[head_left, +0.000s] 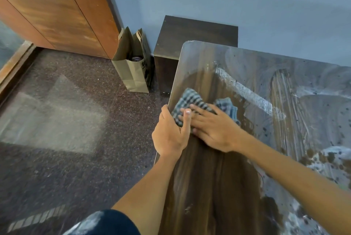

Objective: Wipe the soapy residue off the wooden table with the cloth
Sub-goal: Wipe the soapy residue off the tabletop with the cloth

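A blue-and-white checked cloth (188,99) lies bunched on the dark wooden table (209,187), close to its left edge. My right hand (212,126) presses flat on the cloth, fingers spread and pointing left. My left hand (171,132) grips the table's left edge, its thumb resting on the cloth's near corner. A dark wiped strip runs from the cloth toward me. White soapy residue (247,90) forms a foamy ridge beyond the cloth and smears across the table's right side (313,117).
A brown paper bag (133,67) stands on the speckled floor (76,120) in the corner. A dark wooden cabinet (195,33) sits against the blue wall behind the table. A wooden wardrobe (57,6) fills the upper left.
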